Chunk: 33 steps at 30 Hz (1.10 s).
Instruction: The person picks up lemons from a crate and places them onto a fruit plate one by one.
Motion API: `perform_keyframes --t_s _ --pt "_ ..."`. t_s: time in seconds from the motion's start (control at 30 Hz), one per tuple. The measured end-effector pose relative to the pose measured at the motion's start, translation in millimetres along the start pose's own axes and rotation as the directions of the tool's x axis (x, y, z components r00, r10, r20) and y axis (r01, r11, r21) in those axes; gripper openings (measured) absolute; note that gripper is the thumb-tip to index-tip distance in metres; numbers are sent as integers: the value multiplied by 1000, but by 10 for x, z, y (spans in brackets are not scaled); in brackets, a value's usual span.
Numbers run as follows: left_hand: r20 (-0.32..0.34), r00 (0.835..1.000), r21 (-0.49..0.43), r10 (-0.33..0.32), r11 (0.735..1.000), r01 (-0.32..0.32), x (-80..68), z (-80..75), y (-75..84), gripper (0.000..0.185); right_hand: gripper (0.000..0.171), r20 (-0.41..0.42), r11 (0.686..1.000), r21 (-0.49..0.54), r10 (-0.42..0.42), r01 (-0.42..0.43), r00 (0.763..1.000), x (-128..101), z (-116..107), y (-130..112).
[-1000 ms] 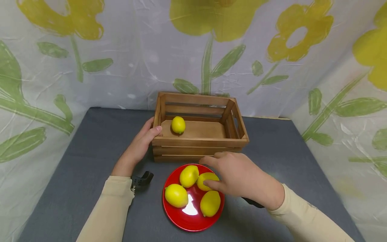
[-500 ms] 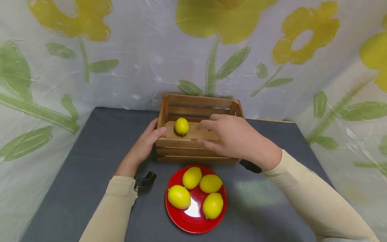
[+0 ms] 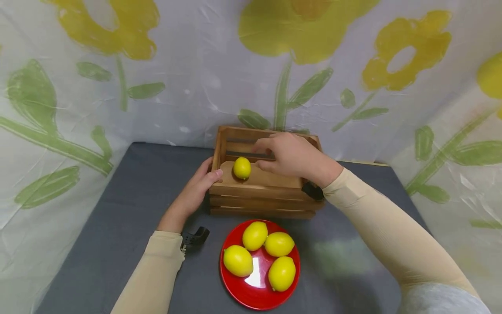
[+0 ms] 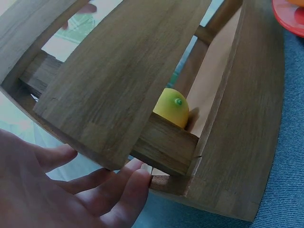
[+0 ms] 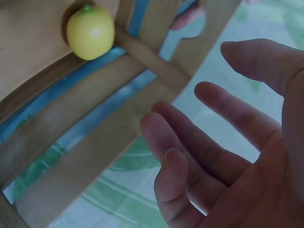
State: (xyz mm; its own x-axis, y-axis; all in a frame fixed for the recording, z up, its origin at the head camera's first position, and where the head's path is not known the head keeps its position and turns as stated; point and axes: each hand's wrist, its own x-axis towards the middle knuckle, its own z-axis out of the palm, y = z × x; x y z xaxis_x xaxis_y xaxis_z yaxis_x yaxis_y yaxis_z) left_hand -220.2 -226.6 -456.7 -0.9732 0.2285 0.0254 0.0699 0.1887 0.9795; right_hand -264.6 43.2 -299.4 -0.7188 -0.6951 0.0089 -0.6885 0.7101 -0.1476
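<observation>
A wooden slatted crate (image 3: 262, 192) stands at the back of the grey table with one yellow lemon (image 3: 242, 168) at its left end. My left hand (image 3: 195, 192) rests against the crate's left front corner, thumb on the rim and straight fingers (image 4: 128, 187) touching the side slats. My right hand (image 3: 289, 155) hovers over the crate's middle, just right of the lemon, fingers (image 5: 190, 130) loosely spread and holding nothing. The same lemon (image 5: 90, 32) shows through the slats in the right wrist view, and the lemon (image 4: 173, 107) shows in the left wrist view too.
A red plate (image 3: 235, 288) with several lemons (image 3: 255, 235) sits in front of the crate near the table's front edge. A flowered cloth backdrop (image 3: 157, 87) hangs close behind and beside the table. Grey tabletop (image 3: 117, 209) lies bare to the left.
My right hand left the lemons on the plate and rose back over the crate, holding nothing. The left hand stayed on the crate's corner.
</observation>
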Motion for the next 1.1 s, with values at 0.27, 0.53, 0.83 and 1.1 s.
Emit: perform_keyframes --t_s 0.27,0.53,0.83,1.1 --pt "-16 1000 3 -4 1000 4 2 -22 45 78 41 92 1000 0 16 -16 996 328 96 173" --pt "-14 999 -22 -39 999 39 -40 42 47 81 45 223 999 -7 52 -52 973 566 233 244" --pt "-29 999 -34 -27 999 26 -61 122 92 79 50 291 998 -15 67 -66 954 751 391 286" --pt "-21 999 -34 -44 998 44 -56 165 82 82 68 372 991 -3 122 -130 920 830 472 306"
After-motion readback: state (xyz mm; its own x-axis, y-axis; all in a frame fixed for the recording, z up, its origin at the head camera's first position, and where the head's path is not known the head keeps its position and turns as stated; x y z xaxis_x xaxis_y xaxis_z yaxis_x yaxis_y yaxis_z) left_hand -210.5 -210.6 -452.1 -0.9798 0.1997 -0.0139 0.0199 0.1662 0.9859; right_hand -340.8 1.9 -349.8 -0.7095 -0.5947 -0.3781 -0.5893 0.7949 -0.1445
